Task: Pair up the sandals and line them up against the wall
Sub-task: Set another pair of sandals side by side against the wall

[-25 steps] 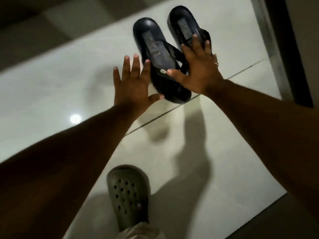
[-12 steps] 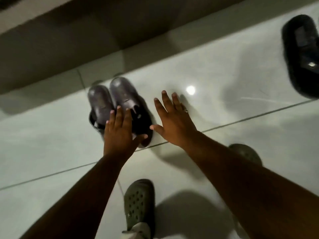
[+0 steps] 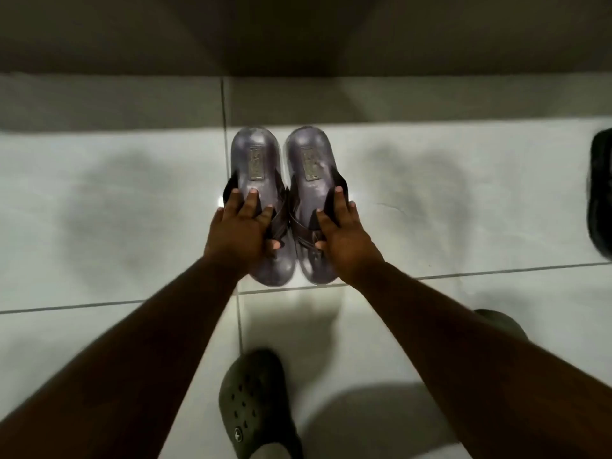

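Two greyish-purple sandals stand side by side on the white tiled floor, heels toward the wall. My left hand (image 3: 241, 228) grips the left sandal (image 3: 256, 160) at its dark strap, thumb tucked under. My right hand (image 3: 341, 231) grips the right sandal (image 3: 309, 157) the same way. The two sandals touch along their inner edges, a short gap from the wall's base (image 3: 298, 94). At the right frame edge lies a black sandal (image 3: 601, 193), only partly in view.
My feet in olive perforated clogs stand behind the pair, one (image 3: 256, 402) at bottom centre and the other (image 3: 500, 321) mostly hidden under my right arm. Dark tile joints cross the floor. The wall runs across the top.
My view swung left from the black pair to the greyish-purple pair. Both hands, which hovered open above it, have come down and closed on its straps; the pair now sits square to the wall.
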`<state>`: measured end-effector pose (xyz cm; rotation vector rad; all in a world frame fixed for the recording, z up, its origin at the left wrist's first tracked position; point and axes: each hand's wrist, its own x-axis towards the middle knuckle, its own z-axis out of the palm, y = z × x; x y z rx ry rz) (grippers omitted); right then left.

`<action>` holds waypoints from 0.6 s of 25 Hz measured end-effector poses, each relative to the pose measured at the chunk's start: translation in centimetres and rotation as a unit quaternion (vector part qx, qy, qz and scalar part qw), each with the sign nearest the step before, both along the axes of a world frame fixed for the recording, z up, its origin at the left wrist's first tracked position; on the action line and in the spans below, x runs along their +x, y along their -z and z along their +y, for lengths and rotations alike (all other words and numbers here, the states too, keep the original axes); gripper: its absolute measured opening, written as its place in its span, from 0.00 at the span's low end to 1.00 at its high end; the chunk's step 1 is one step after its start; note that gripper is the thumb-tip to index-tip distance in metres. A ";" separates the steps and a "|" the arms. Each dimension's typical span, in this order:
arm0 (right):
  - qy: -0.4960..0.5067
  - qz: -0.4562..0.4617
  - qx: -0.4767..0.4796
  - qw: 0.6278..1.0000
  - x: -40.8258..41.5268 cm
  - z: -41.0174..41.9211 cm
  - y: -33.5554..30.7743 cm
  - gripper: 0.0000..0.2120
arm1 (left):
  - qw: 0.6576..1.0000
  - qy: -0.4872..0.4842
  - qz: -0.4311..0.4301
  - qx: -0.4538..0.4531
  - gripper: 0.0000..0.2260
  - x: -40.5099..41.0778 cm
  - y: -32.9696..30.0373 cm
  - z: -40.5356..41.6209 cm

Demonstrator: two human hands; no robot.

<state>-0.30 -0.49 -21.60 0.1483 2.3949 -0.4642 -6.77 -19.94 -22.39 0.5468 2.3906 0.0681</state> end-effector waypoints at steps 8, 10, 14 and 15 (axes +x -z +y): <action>-0.024 -0.031 -0.040 0.998 -1.4 -12.3 0.7 0.27 | 0.996 0.079 -0.033 -0.037 0.32 -3.9 -1.0 -13.0; -0.044 -0.029 -0.044 0.998 -2.3 -16.8 1.0 0.29 | 0.984 0.180 0.003 0.006 0.27 -4.5 -1.9 -17.0; -0.066 -0.020 -0.044 0.997 -3.7 -24.1 1.2 0.33 | 0.994 0.102 -0.001 -0.027 0.29 -4.1 -1.8 -24.0; -0.055 -0.016 -0.053 0.997 -4.0 -25.0 1.3 0.32 | 0.998 0.043 -0.014 -0.041 0.31 -3.8 -1.4 -25.1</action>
